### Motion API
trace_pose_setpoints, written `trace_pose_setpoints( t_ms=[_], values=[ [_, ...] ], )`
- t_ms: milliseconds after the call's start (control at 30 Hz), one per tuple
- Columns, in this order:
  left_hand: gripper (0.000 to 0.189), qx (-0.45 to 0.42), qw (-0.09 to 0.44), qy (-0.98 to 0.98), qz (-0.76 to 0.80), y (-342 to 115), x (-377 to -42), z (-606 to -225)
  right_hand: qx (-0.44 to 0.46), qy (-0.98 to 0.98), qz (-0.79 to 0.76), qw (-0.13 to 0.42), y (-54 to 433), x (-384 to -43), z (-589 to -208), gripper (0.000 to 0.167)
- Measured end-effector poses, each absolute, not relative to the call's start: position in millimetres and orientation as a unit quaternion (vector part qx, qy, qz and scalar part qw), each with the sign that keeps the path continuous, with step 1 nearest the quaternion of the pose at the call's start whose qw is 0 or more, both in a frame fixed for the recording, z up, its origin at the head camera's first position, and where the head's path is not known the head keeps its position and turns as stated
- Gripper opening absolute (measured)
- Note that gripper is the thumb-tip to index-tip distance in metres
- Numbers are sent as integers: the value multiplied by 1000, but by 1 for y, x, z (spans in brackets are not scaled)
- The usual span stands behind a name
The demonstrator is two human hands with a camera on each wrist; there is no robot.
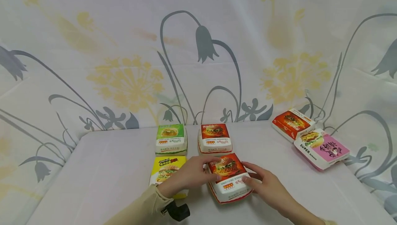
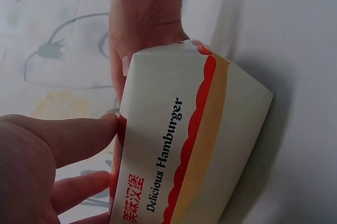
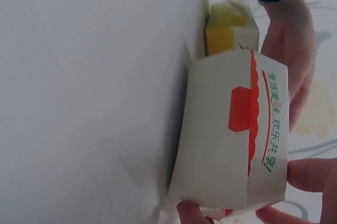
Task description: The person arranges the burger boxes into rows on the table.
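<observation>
A red-and-white hamburger box (image 1: 230, 176) sits on the white table between both hands, its burger picture facing up. My left hand (image 1: 196, 172) holds it from the left, thumb on the top; in the left wrist view the thumb (image 2: 79, 137) meets the upper edge. From the right, my right hand (image 1: 267, 185) grips the same box, thumb over the top edge and fingers at the side. The right wrist view shows the box's white front (image 3: 221, 129) with a red tab, and a right-hand finger low at its corner. Under my left forearm, a yellow hamburger box (image 1: 167, 170) is partly hidden.
A green box (image 1: 170, 139) and another red box (image 1: 215, 139) stand behind, near the patterned curtain (image 1: 198, 63). At the right lie a third red box (image 1: 293, 123) and a pink-and-white box (image 1: 322, 149), close together and turned at an angle.
</observation>
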State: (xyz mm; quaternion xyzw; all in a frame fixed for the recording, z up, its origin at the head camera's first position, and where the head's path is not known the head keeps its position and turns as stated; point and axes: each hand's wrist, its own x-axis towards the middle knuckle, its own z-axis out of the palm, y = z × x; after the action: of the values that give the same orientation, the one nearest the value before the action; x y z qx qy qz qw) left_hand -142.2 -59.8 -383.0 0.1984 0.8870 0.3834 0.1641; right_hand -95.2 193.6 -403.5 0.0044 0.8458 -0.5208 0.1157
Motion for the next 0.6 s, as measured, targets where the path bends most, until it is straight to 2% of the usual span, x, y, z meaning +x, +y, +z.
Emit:
trace_pose_setpoints(
  t_ms=[333,600],
  values=[
    [66,190,170,885,390,-55,-141,-383,10,855,-507,111,186,-90,-401,59],
    [67,191,181,868,421,-58,-146,-388,-29,811,-562,159,194,-95,-406,64]
  ],
)
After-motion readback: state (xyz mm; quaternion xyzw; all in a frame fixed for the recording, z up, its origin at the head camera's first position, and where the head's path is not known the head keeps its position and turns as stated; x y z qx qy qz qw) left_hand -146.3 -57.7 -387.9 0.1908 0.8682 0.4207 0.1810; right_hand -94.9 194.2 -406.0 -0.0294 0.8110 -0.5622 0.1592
